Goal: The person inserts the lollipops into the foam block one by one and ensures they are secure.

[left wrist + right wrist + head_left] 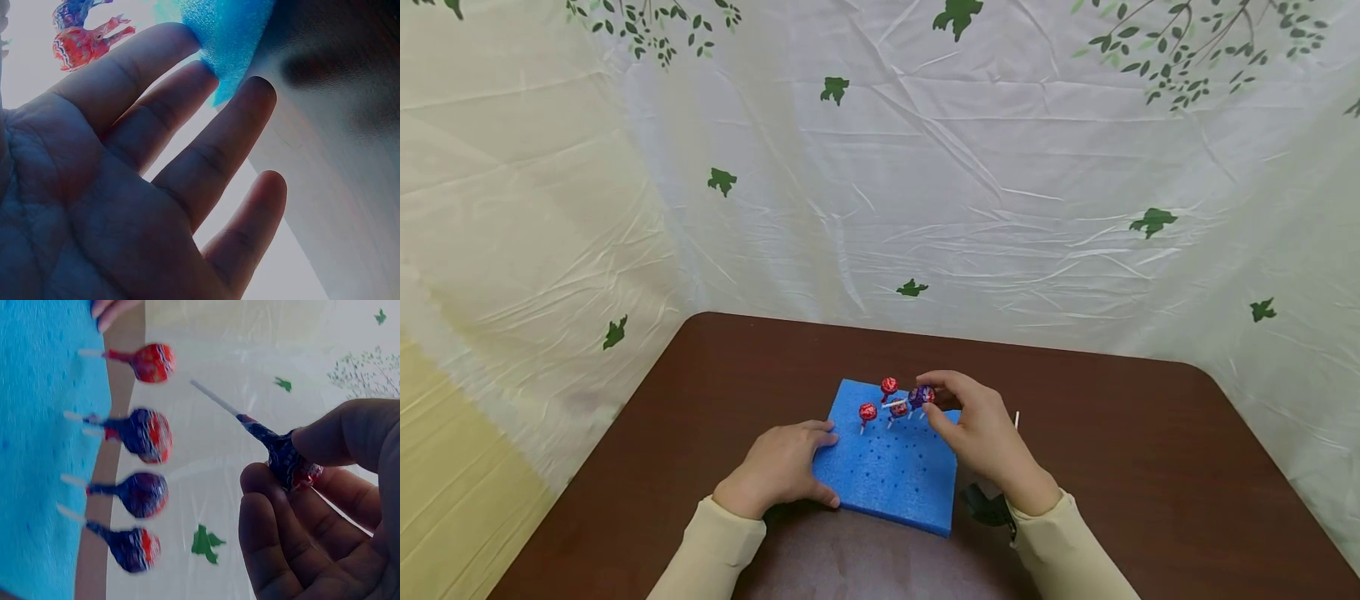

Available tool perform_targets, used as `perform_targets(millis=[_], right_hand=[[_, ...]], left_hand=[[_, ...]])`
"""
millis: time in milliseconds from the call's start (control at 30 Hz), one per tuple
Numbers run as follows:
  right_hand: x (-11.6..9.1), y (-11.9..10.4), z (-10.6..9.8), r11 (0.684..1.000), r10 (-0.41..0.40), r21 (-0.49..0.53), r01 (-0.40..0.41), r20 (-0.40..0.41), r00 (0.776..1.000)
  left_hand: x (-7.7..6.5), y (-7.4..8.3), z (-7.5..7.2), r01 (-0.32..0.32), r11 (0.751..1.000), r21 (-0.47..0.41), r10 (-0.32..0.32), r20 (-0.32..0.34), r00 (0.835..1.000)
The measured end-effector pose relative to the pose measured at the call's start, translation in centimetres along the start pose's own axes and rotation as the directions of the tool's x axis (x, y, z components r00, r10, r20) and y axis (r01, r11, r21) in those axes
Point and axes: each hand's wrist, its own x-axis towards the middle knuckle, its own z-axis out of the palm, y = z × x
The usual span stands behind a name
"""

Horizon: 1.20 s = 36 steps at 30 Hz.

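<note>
Wrapped lollipop pinched in the right hand, above the blue foam board

The right hand's thumb and fingers grasp it by its candy head, the white stick pointing away from the palm; printing on the dark blue-and-red wrapper is too blurred to read; just beside it, a red lollipop and a blue-wrapped lollipop stand among others on sticks in the board's far part, with rows of small holes nearer; the left hand, fingers extended and grasping nothing, touches the board's left edge; a dark object, partly hidden, lies by the right wrist on the brown bench, before a leaf-printed curtain
</note>
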Motion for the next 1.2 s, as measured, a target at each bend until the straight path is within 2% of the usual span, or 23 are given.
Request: perform_targets(millis=[300,600,933,1200], right_hand=[[0.1,-0.4,1.7,0.998,-0.064,-0.009,0.065,0.047,0.997],[-0.2,-0.4,3.0,0.999,0.0,-0.034,0.003,0.07,0.998],[-0.3,-0.5,4.0,0.999,-0.038,-0.033,0.041,0.089,0.995],[-0.4,-0.5,4.6,0.998,-0.027,-0.049,0.033,0.108,0.994]], left_hand=[[0.1,-0.1,-0.1,-0.007,1.0,0.009,0.007,-0.006,1.0],[0.1,-0.1,-0.1,-0.001,1.0,0.002,0.001,0.0,1.0],[0.2,-0.2,0.1,0.002,1.0,0.021,-0.003,0.006,1.0],[0.2,-0.3,0.1,-0.003,1.0,0.021,0.003,-0.001,1.0]])
